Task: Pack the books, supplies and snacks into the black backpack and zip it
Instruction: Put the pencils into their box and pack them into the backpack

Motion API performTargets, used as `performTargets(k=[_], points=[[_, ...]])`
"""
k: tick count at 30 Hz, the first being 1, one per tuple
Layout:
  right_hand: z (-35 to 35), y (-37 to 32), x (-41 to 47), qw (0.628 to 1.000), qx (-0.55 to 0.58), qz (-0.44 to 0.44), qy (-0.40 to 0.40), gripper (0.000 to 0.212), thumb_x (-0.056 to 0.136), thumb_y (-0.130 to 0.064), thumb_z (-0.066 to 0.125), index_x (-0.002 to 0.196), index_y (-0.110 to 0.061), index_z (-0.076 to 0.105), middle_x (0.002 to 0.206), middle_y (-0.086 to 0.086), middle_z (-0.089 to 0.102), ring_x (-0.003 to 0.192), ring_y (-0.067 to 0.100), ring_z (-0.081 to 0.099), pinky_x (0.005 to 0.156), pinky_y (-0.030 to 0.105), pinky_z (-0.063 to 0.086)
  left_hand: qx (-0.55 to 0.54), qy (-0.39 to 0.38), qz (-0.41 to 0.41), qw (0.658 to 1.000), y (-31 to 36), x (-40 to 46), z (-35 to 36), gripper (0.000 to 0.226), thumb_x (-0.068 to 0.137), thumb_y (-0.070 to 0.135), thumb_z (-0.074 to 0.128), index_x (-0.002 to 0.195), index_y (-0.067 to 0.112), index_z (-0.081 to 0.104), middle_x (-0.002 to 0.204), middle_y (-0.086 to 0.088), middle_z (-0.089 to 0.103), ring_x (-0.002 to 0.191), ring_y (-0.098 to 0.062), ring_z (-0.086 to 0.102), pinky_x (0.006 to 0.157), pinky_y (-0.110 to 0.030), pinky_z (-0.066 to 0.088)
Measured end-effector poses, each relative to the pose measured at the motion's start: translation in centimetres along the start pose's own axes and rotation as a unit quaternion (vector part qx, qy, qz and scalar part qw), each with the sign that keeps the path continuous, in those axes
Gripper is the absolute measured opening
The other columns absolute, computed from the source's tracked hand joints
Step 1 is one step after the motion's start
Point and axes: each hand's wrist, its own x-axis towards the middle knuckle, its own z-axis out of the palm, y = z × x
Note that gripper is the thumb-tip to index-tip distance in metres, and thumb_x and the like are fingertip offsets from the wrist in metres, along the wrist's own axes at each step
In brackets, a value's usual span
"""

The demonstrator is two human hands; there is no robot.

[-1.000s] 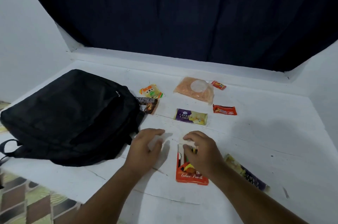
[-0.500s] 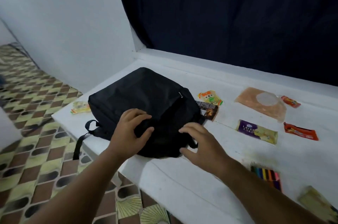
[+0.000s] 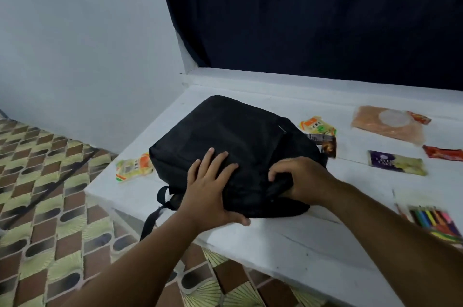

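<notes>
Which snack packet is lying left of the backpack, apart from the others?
The orange and yellow packet at the table's left edge; every other snack lies right of the black backpack.

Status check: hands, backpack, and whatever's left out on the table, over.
Left hand flat on the backpack; right hand grips its near edge. Backpack lying flat. Snacks and coloured pencils not yet packed.

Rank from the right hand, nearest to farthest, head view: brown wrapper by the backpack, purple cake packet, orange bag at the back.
From the right hand, gripping the black backpack:
1. Brown wrapper, just beyond the hand, at the backpack's edge.
2. Purple cake packet, out to the right.
3. Orange bag, far right, toward the back.
</notes>
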Motion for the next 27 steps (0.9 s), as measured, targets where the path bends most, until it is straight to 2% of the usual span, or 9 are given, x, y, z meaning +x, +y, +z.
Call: performTargets(k=[4, 8, 10, 13, 16, 19, 22, 24, 27], points=[[-2.7, -2.2, 1.5, 0.998, -0.032, 0.048, -0.005, 0.032, 0.064, -0.022, 0.059, 0.092, -0.036, 0.066, 0.09, -0.014, 0.071, 0.085, 0.01, 0.066, 0.076, 0.037, 0.054, -0.01, 0.039, 0.017, 0.999, 0.7, 2.0, 0.5, 0.124, 0.05, 0.096, 0.058, 0.148, 0.022, 0.042, 0.158, -0.004, 0.036, 0.153, -0.029, 0.02, 0.12, -0.05, 0.015], [-5.4, -4.1, 3.2, 0.995, -0.066, 0.069, 0.017, 0.043, 0.064, -0.008, 0.055, 0.092, -0.039, 0.067, 0.087, -0.012, 0.07, 0.084, 0.014, 0.063, 0.075, 0.038, 0.054, -0.024, 0.101, 0.008, 0.995, 0.4, 3.6, 0.0, 0.097, 0.061, 0.068, 0.075, 0.141, 0.019, 0.05, 0.145, -0.003, 0.055, 0.138, -0.03, 0.048, 0.104, -0.048, 0.038], [-6.4, -5.0, 4.2, 0.994, -0.072, 0.055, 0.064, 0.042, 0.066, -0.004, 0.057, 0.09, -0.036, 0.069, 0.087, -0.014, 0.069, 0.083, 0.012, 0.063, 0.08, 0.039, 0.052, -0.052, 0.131, 0.004, 0.99, 0.2, 4.7, -1.4, 0.082, 0.065, 0.059, 0.072, 0.134, 0.017, 0.055, 0.131, -0.001, 0.065, 0.118, -0.026, 0.064, 0.092, -0.043, 0.047], [-7.2, -5.8, 5.6, 0.985, -0.053, 0.016, 0.164, 0.036, 0.069, -0.012, 0.068, 0.099, -0.034, 0.07, 0.097, -0.019, 0.069, 0.094, 0.008, 0.063, 0.093, 0.045, 0.048, -0.095, 0.148, -0.03, 0.984, -0.6, 6.4, -4.1, 0.078, 0.066, 0.056, 0.077, 0.131, 0.019, 0.054, 0.11, 0.0, 0.072, 0.092, -0.027, 0.069, 0.076, -0.037, 0.052], [-7.5, -5.9, 5.6, 0.958, -0.014, 0.025, 0.285, 0.046, 0.075, -0.039, 0.078, 0.118, -0.031, 0.064, 0.119, -0.016, 0.062, 0.115, 0.007, 0.055, 0.106, 0.039, 0.042, -0.124, 0.153, -0.104, 0.975, -2.0, 7.8, -6.4, 0.087, 0.065, 0.057, 0.081, 0.136, 0.02, 0.047, 0.106, -0.005, 0.072, 0.096, -0.032, 0.068, 0.079, -0.039, 0.054], [-7.4, -4.7, 4.2, 0.921, 0.017, 0.047, 0.386, 0.042, 0.085, -0.036, 0.073, 0.123, -0.022, 0.061, 0.124, -0.009, 0.058, 0.118, 0.006, 0.051, 0.104, 0.022, 0.04, -0.18, 0.168, -0.166, 0.955, -3.4, 8.7, -8.4, 0.083, 0.066, 0.054, 0.084, 0.133, 0.02, 0.05, 0.106, -0.005, 0.071, 0.1, -0.031, 0.066, 0.083, -0.039, 0.054], [-6.3, -2.1, 3.0, 0.916, 0.031, 0.078, 0.392, 0.03, 0.089, -0.023, 0.07, 0.118, -0.018, 0.062, 0.117, -0.008, 0.059, 0.108, 0.002, 0.051, 0.097, 0.026, 0.045, -0.214, 0.191, -0.202, 0.936, -4.4, 9.2, -9.6, 0.078, 0.066, 0.053, 0.085, 0.13, 0.02, 0.052, 0.11, -0.004, 0.07, 0.104, -0.03, 0.065, 0.089, -0.041, 0.054], [-5.2, -0.3, 2.7, 0.922, 0.049, 0.085, 0.375, 0.026, 0.09, -0.018, 0.068, 0.115, -0.019, 0.063, 0.114, -0.01, 0.057, 0.104, 0.0, 0.052, 0.094, 0.028, 0.047, -0.229, 0.209, -0.224, 0.924, -4.9, 9.5, -10.2, 0.075, 0.068, 0.051, 0.085, 0.129, 0.02, 0.053, 0.111, -0.002, 0.068, 0.105, -0.027, 0.065, 0.089, -0.035, 0.053], [-3.3, 2.2, 2.8, 0.941, 0.055, 0.126, 0.311, 0.026, 0.091, -0.016, 0.066, 0.116, -0.021, 0.065, 0.117, -0.007, 0.06, 0.11, 0.012, 0.057, 0.095, 0.034, 0.048, -0.24, 0.232, -0.257, 0.907, -5.7, 10.0, -10.8, 0.071, 0.069, 0.049, 0.085, 0.126, 0.018, 0.055, 0.112, -0.001, 0.067, 0.106, -0.025, 0.064, 0.087, -0.029, 0.049]])
